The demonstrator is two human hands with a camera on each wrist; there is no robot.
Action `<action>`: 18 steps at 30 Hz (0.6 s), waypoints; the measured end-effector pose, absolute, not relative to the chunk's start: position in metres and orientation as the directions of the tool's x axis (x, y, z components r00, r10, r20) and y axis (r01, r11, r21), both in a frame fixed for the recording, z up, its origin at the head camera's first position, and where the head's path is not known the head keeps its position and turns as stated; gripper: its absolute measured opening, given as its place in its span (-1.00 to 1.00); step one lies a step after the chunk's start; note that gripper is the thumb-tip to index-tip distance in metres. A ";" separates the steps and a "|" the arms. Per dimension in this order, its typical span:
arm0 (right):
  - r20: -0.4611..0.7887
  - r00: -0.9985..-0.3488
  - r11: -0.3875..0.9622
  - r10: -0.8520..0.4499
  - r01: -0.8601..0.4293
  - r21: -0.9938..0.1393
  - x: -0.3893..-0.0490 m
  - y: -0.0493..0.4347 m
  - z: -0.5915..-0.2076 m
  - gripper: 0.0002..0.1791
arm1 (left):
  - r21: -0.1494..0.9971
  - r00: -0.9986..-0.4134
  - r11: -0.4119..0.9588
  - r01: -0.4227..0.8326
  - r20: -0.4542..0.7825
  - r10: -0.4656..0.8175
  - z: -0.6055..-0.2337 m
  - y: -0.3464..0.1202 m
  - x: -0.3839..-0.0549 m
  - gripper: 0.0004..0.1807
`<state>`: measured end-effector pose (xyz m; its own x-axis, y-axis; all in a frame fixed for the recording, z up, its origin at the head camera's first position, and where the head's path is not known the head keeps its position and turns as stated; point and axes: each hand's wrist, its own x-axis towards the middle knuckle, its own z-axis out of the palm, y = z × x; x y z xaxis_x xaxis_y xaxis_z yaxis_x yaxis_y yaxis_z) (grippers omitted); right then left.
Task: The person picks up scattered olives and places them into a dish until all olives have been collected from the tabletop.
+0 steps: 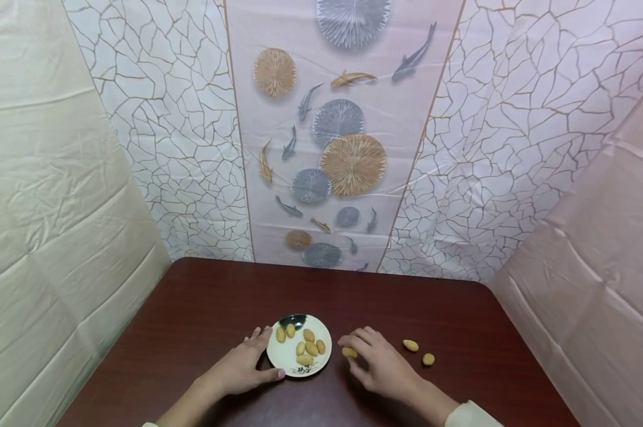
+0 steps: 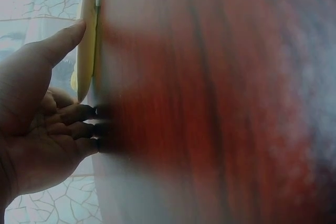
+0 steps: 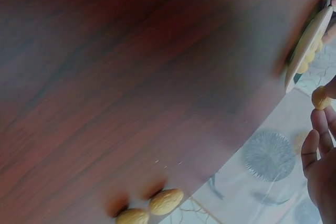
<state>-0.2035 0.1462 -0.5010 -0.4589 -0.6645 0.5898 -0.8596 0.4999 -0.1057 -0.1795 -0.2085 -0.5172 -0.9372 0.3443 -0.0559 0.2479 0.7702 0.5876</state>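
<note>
A small white plate (image 1: pixel 279 356) with a dark patch at its far rim and a floral print at the near rim bears several yellow-brown, oval, nut-like pieces (image 1: pixel 311 349). My left hand (image 1: pixel 241 366) holds the plate's left side, thumb (image 2: pixel 71 38) on the near rim and fingers round the far left edge. To the right of the plate, my right hand (image 1: pixel 381 366) pinches one oval nut-like piece (image 3: pixel 320 98) between thumb and fingertips, just above the table. Two more such pieces (image 1: pixel 410 345) lie apart from the plate, right of that hand.
Beneath everything is a dark red-brown wooden table (image 1: pixel 220 296) with rounded far corners. A patterned cloth (image 1: pixel 311 225) with fish and round motifs hangs behind it. Pale cloth walls (image 1: pixel 583 284) close in both sides.
</note>
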 end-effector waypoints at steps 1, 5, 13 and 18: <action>0.587 -0.458 0.498 -0.668 -0.861 -0.106 -0.203 0.144 -0.500 -0.46 | 0.588 -0.938 0.770 0.248 -0.053 0.343 -0.517 -0.208 -0.180 0.27; 0.585 -0.443 0.477 -0.679 -0.872 -0.106 -0.203 0.135 -0.498 -0.48 | 0.586 -0.938 0.771 0.248 -0.054 0.343 -0.516 -0.209 -0.179 0.27; 0.590 -0.415 0.434 -0.692 -0.893 -0.119 -0.201 0.118 -0.498 -0.47 | 0.584 -0.936 0.771 0.256 -0.050 0.348 -0.519 -0.209 -0.179 0.27; 0.594 -0.396 0.415 -0.700 -0.903 -0.113 -0.199 0.108 -0.499 -0.42 | 0.585 -0.937 0.772 0.251 -0.054 0.345 -0.518 -0.209 -0.179 0.27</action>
<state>-0.1994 0.1077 -0.4988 -0.3963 -0.7001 0.5940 -0.9027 0.4153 -0.1127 -0.1788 -0.2087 -0.5176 -0.9371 0.3450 -0.0538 0.2506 0.7716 0.5847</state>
